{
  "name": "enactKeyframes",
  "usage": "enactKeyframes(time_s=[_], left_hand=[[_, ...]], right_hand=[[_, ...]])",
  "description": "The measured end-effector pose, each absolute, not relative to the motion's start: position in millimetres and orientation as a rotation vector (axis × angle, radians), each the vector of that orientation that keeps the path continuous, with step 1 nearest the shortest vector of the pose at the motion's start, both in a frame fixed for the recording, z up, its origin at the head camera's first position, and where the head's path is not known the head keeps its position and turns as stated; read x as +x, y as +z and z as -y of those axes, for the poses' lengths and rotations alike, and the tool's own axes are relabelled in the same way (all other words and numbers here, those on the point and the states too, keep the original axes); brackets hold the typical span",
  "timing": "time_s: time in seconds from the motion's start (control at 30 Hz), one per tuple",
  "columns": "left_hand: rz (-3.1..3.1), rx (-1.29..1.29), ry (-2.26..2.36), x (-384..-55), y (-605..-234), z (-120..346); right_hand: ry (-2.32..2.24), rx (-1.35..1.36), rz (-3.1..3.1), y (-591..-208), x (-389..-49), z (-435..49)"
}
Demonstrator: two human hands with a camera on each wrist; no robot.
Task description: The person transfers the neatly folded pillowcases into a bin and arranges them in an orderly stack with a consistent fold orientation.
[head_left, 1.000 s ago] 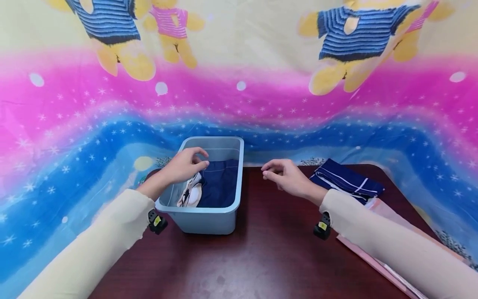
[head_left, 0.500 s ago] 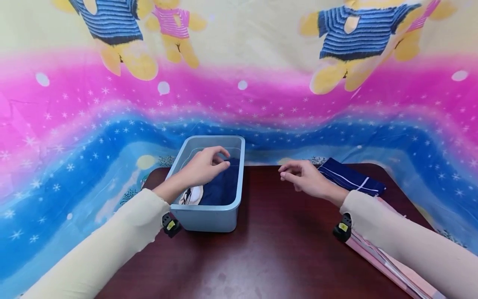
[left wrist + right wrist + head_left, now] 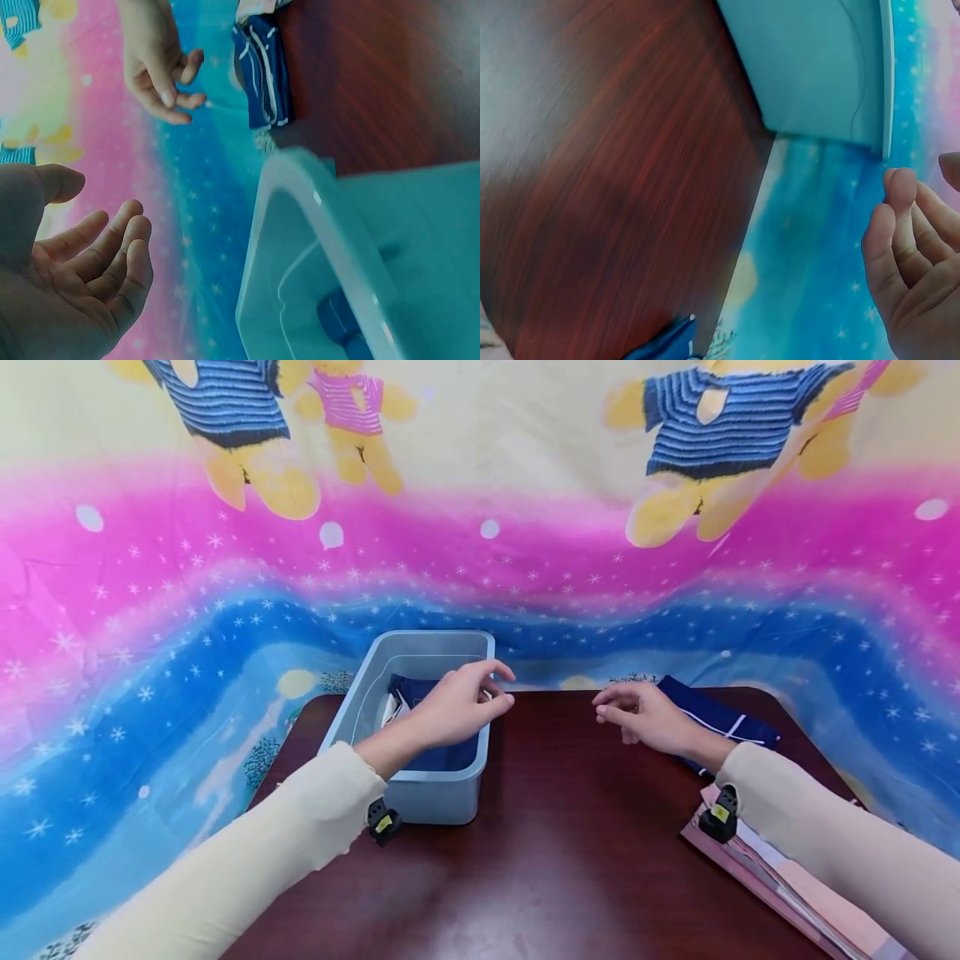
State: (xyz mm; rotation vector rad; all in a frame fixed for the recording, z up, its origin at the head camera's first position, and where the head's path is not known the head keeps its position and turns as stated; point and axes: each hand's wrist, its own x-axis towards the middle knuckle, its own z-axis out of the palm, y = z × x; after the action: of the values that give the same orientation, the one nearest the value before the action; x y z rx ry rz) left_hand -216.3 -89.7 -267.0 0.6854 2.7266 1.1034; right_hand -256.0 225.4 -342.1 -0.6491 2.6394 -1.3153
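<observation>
Folded navy cloth (image 3: 723, 714): we see it at the right of the head view, on the far right part of the tabletop (image 3: 570, 827), just beyond the right wrist, which hides some of its near edge.
Its long axis: we read it as slanting from upper left to lower right in the head view, with white stripes showing.
Nearer hand: the right hand (image 3: 652, 717), by our judgement; the cloth lies to its right and a little behind, and we judge that a reach for it would turn on this short offset.
Gap: in the left wrist view we see the right hand apart from that cloth.
Right hand's state: fingers loosely bent, thumb close to them, and we see nothing held.
Left hand (image 3: 461, 706): at centre frame, crossing the line of the bin's right rim, well apart from the striped cloth; we see thumb and fingers parted in a relaxed curve, holding nothing.
Bin (image 3: 431, 803): left of centre, below the left hand, dark cloth (image 3: 452, 757) inside.
Pink cloth (image 3: 817, 893): lower right, partly behind the right sleeve.
</observation>
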Motion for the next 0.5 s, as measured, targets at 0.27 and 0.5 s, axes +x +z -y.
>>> enactKeyframes(time_s=[0.27, 0.5], left_hand=[[-2.686, 0.788, 1.067, -207.2, -277.9, 66.7], [-2.659, 0.805, 1.050, -204.3, -285.7, 52.2]], right_hand=[[-1.237, -0.563, -2.683, -353.0, -262.3, -246.0], [-1.183, -0.557, -2.679, -355.9, -263.2, -257.5]])
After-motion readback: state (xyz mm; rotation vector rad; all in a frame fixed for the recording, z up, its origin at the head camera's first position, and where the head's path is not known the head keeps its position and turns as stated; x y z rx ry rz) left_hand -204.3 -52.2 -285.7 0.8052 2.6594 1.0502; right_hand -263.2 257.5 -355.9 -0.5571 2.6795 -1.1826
